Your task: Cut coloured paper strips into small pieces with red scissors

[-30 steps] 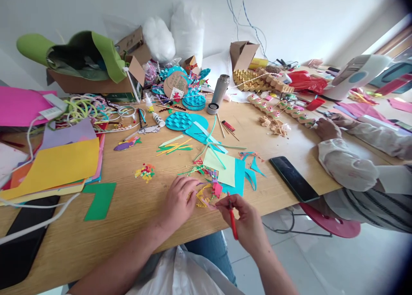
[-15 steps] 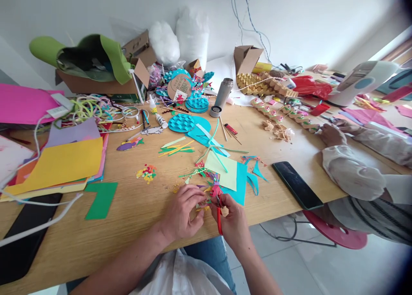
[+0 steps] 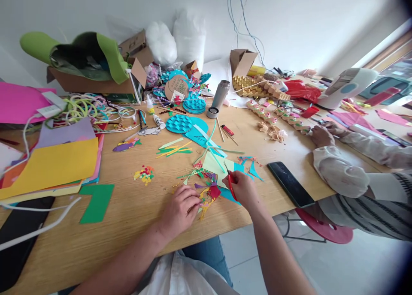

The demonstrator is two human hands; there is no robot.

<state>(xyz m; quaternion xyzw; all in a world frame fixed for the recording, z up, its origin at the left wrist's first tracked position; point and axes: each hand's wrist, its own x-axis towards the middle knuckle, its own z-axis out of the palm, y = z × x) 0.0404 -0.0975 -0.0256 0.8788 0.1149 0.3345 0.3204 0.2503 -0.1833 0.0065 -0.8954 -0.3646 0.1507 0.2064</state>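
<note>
My right hand point(image 3: 242, 188) is closed round the handles of red scissors point(image 3: 231, 187), whose blades point up and away over a pale green paper sheet point(image 3: 219, 165). Beside a heap of coloured paper scraps point(image 3: 206, 200) rests my left hand point(image 3: 182, 207), fingers bent and pressed together; what they pinch, if anything, is too small to make out. A dark red paper piece point(image 3: 214, 191) lies among the scraps between both hands. Under the pale green sheet and my right hand, a blue sheet point(image 3: 229, 195) partly shows.
A black phone point(image 3: 290, 183) lies at right, near a co-worker's hands point(image 3: 322, 136). Paper dots point(image 3: 144, 174), strips point(image 3: 174, 148) and a green sheet point(image 3: 97, 203) lie left. A steel flask point(image 3: 221, 94) stands behind; stacked coloured paper point(image 3: 61, 162) is at far left.
My right hand has moved up and right with the scissors, away from my left hand and off the scraps. The red paper piece now lies uncovered. The view has shifted slightly.
</note>
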